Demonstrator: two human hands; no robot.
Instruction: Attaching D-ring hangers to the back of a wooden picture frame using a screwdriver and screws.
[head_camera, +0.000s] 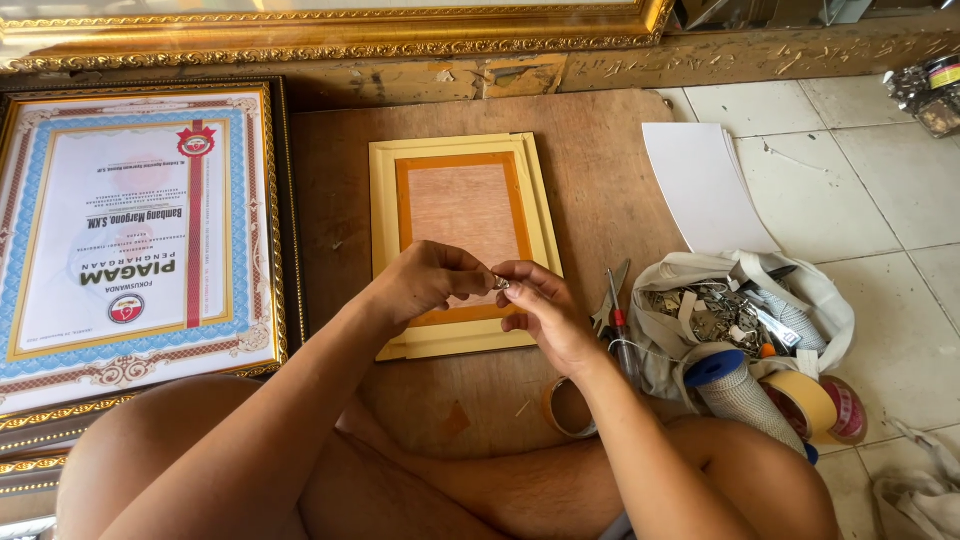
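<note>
Small silvery metal fitting (502, 284), pinched between left hand (425, 280) and right hand (540, 310), could slip onto the yellow wooden frame (385, 200)

Picture-framing workshop, gilded frames (330, 40) against the wall, framed certificate (135, 235), tape rolls (815, 405), tiled floor (880, 190)

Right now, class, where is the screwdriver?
In the head view, the screwdriver lies on the wooden board, right of the yellow frame, beside the cloth bag.

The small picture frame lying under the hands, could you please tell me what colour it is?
The picture frame is pale yellow with an orange inner border, clearest in the head view.
</note>
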